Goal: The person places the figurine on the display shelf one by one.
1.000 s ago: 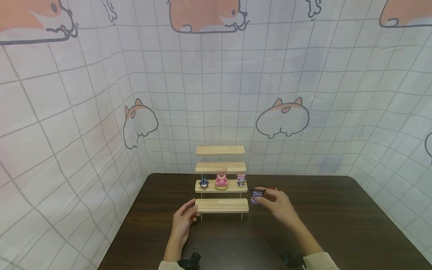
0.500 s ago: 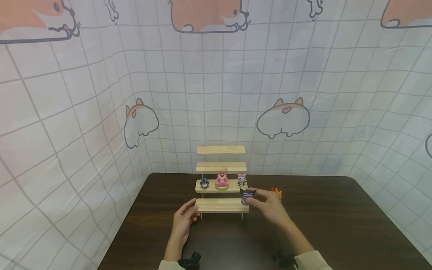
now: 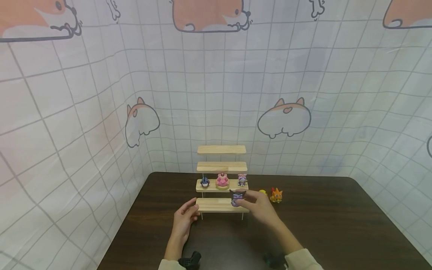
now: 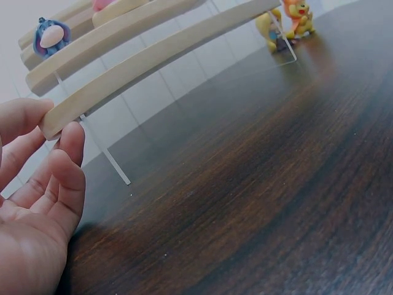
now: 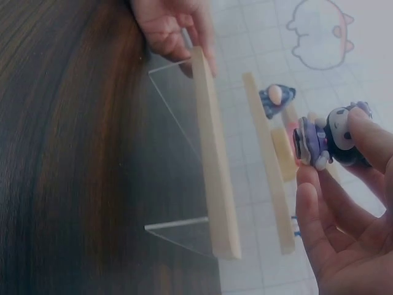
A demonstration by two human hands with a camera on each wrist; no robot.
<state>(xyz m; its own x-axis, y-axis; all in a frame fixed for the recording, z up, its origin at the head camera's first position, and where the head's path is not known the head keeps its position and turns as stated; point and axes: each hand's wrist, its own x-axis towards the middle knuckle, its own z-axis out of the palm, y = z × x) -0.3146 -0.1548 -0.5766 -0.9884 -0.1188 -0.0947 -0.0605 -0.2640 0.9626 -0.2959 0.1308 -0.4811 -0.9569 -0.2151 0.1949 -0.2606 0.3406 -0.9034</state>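
Observation:
A tiered wooden display shelf [image 3: 216, 205] stands on the table, its boards rising in steps. My left hand [image 3: 182, 224] grips the left end of the lowest board, thumb above and fingers below. Over the right part of that board, my right hand [image 3: 264, 210] pinches a black-and-purple figurine [image 5: 315, 141] between thumb and fingers, its base apart from the wood in the right wrist view. On the second board from the bottom sit a blue donkey figurine [image 4: 50, 38], a pink figurine [image 3: 222, 181] on a round base, and a pink-and-purple figurine [image 3: 242, 180].
An orange figurine [image 3: 276, 195] stands on the dark table [image 3: 330, 217] right of the shelf. Beside it, a yellow figurine [image 3: 263, 192] is partly hidden by my right hand in the head view. A patterned cloth backdrop [image 3: 216, 86] surrounds the table's back and sides.
My right hand has carried the black-and-purple figurine leftward, from beside the shelf to over its lowest board. The orange and yellow figurines have come into sight. My left hand stays put.

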